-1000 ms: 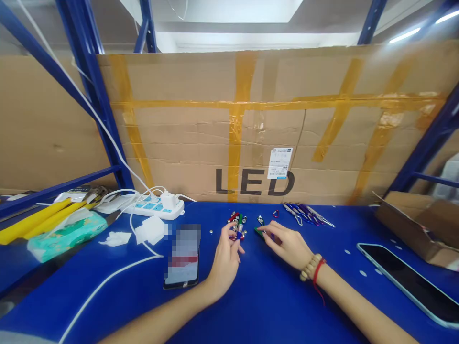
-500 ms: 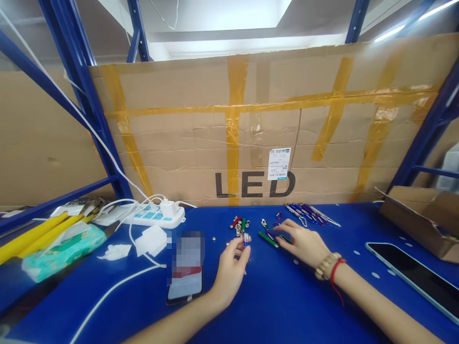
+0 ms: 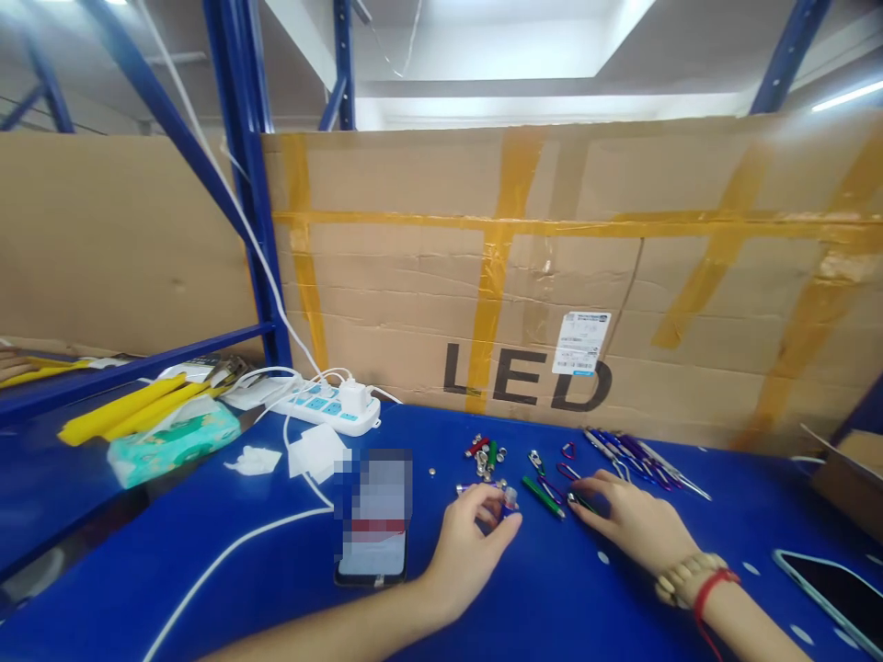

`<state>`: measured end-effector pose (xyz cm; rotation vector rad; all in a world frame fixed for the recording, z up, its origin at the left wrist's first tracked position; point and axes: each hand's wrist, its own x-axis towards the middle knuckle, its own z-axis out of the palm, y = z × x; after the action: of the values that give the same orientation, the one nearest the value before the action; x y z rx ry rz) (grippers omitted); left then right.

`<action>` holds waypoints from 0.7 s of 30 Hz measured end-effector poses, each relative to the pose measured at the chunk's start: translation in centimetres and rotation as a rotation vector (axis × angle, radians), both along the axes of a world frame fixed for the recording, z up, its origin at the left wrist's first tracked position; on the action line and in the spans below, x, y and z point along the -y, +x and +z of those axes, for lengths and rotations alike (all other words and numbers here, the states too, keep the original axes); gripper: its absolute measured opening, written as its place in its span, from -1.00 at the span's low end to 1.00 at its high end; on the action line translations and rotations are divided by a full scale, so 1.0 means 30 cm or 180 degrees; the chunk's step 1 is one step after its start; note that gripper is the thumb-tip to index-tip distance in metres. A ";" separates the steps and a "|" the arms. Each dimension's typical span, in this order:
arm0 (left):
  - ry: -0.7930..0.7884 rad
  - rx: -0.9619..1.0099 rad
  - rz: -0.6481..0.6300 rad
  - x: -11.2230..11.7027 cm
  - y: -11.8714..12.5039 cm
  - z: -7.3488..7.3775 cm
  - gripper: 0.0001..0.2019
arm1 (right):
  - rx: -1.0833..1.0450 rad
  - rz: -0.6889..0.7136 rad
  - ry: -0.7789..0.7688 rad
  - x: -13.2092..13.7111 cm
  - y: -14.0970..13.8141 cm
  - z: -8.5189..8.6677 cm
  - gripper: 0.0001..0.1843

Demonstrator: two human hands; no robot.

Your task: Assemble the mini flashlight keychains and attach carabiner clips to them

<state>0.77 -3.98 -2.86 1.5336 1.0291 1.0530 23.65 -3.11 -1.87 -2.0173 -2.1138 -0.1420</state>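
Observation:
My left hand (image 3: 473, 547) is closed, its thumb and fingers around a small blue cylinder with a clear, shiny end (image 3: 510, 498). Just behind those fingers lies a purple tube (image 3: 467, 488). On the right, my right hand (image 3: 631, 515) reaches low over the table, thumb and forefinger closing about a dark green carabiner (image 3: 583, 502), partly hidden by the hand. A green tube (image 3: 543, 497) lies between the hands, beside a purple carabiner (image 3: 550, 489). Farther back are a silver-and-dark clip (image 3: 536, 462) and a red carabiner (image 3: 567, 450).
Small metal caps (image 3: 483, 462) lie in a pile with red and green pieces. Several pen-like tubes (image 3: 638, 460) sit at the back right. A phone (image 3: 372, 552), a power strip (image 3: 331, 409) and a white cable (image 3: 235, 542) are at left. Cardboard (image 3: 414, 303) stands behind.
The view has swung left, so the things sit farther right in it. My left hand has tilted the blue cylinder nearer the table. My right thumb and forefinger have come closer together around the carabiner.

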 end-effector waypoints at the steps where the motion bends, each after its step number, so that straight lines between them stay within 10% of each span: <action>1: -0.0026 0.0022 0.0006 0.001 0.000 0.003 -0.83 | -0.0003 0.0029 -0.0006 -0.005 0.007 -0.005 -0.72; 21: -0.0421 0.0413 0.0163 -0.020 -0.009 0.013 -0.62 | -0.0215 0.0255 0.0103 -0.043 0.062 -0.040 -0.71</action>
<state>0.51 -3.37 -2.46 1.3217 1.0311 1.0836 25.52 -1.83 -3.07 -1.8890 -2.1330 -0.0931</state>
